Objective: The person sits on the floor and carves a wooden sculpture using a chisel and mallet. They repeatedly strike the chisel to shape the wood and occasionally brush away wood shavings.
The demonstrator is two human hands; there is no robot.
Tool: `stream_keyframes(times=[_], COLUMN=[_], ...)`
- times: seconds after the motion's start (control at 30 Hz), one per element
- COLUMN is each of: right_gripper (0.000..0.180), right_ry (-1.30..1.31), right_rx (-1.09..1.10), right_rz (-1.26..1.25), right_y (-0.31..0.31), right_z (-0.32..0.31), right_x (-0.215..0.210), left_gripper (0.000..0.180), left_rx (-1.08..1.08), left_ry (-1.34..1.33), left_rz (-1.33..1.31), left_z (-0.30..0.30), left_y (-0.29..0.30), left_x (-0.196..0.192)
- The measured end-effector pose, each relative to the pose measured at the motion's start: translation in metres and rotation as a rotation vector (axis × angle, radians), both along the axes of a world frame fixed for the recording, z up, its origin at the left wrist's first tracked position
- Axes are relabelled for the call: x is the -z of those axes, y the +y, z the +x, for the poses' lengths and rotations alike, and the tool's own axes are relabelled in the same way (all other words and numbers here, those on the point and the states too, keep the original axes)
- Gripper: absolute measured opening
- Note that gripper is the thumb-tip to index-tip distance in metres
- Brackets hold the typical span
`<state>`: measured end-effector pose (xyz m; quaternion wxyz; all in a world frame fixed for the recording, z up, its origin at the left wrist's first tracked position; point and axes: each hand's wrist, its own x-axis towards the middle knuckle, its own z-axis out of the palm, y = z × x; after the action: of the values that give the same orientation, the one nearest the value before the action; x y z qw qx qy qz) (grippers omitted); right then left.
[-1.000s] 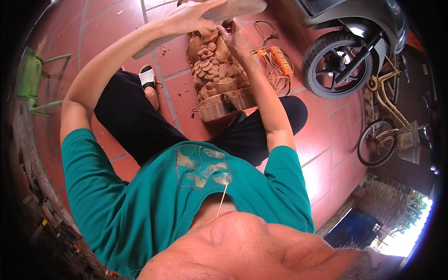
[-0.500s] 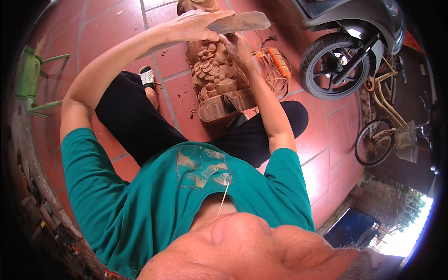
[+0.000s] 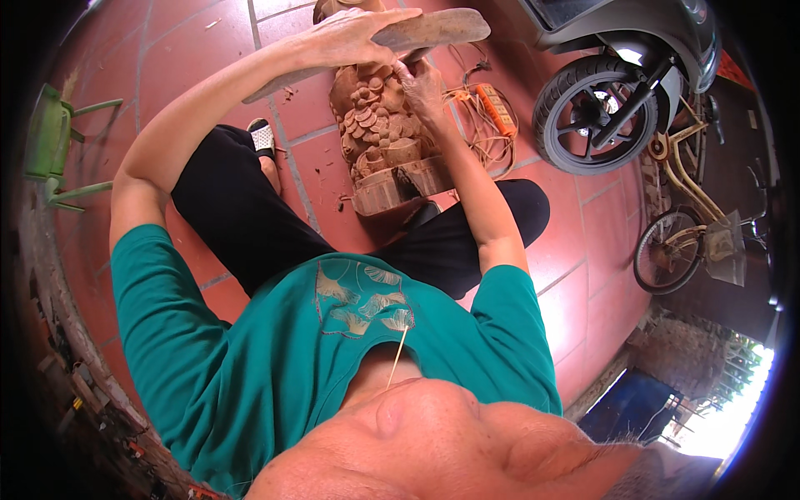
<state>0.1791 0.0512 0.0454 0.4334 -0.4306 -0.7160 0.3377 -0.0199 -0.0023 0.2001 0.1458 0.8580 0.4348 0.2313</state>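
Observation:
My left hand (image 3: 354,37) is closed around a long, flat wooden bat (image 3: 437,32). Its worn, rounded end sticks out to the right, and its other end shows below my forearm. Just under the bat, my right hand (image 3: 422,90) grips a short dark tool (image 3: 413,57), most of it hidden by the fingers and the bat, so its kind is unclear. Both hands are over the upper part of a reddish-brown wood carving (image 3: 379,125), which has clusters of coin-like discs and a thick base. The carving lies on the floor between my legs, its top partly covered by my left hand.
An orange power strip (image 3: 497,110) with a coiled cord lies right of the carving. Beyond it are a motorbike wheel (image 3: 593,117) and a bicycle (image 3: 671,250). At the far left is a green stool (image 3: 52,137). Wood chips (image 3: 343,200) dot the red tiles.
The bat's right end has risen slightly and shifted right. The carving's upper part has tilted a little left, and more of the dark tool shows above my right hand.

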Motion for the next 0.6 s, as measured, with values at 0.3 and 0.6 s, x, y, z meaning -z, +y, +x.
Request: stream_keyframes(times=[0.3,0.6], right_gripper=[0.027,0.027], right_ry=[-0.086,-0.115], right_rx=[0.081,0.104], right_rz=[0.013,0.014], right_y=[-0.014,-0.017], right_z=[-0.009,-0.009], right_x=[-0.012,-0.016], left_gripper=[0.082,0.081], left_rx=[-0.02,-0.032], left_ry=[-0.023,-0.066], left_rz=[0.074,0.083], left_z=[-0.01,-0.006], left_y=[0.02,0.015], left_x=[0.023,0.017])
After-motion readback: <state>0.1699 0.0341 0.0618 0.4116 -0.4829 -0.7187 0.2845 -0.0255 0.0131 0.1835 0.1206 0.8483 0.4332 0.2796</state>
